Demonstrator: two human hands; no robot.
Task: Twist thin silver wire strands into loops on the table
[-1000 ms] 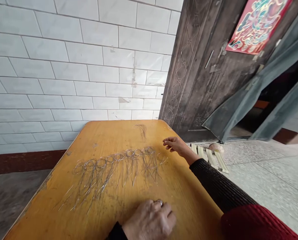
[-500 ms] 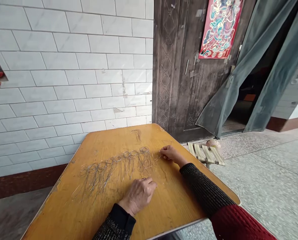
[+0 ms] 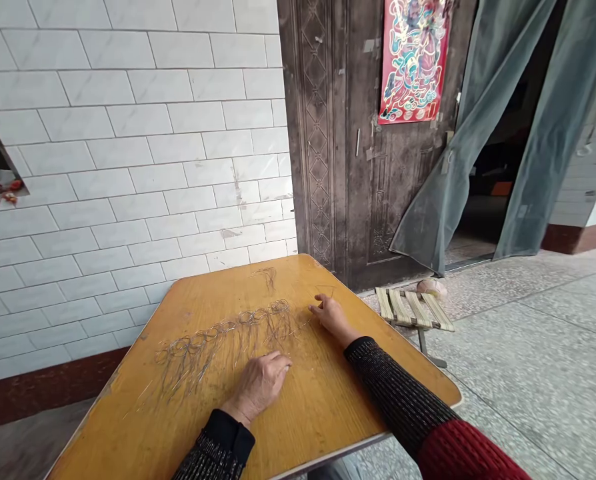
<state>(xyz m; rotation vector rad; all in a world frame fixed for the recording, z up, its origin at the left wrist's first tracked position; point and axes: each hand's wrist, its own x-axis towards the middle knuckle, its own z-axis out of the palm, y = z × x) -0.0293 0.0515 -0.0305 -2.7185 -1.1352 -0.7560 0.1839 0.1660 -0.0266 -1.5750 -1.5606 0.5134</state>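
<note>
A row of thin looped wires (image 3: 221, 329) lies across the wooden table (image 3: 323, 407), with loose ends trailing toward me. My right hand (image 3: 332, 316) is just past the row's right end. Its thumb and index finger are apart, close to a thin wire loop (image 3: 303, 321) on the tabletop. My left hand (image 3: 262, 383) rests on the table in front of the row, fingers curled and pressed together. Whatever it may hold is hidden under the fingers.
A small bunch of wires (image 3: 269, 275) lies near the table's far edge. Right of the table stands a folding stool (image 3: 414, 309) with woven straps, and a round pale object (image 3: 432, 288) behind it. A tiled wall (image 3: 143, 180) and a dark door (image 3: 348, 200) stand beyond.
My right thumb and index finger have parted from a pinch at the wire loop. The left hand stays curled on the table. The camera view has shifted slightly.
</note>
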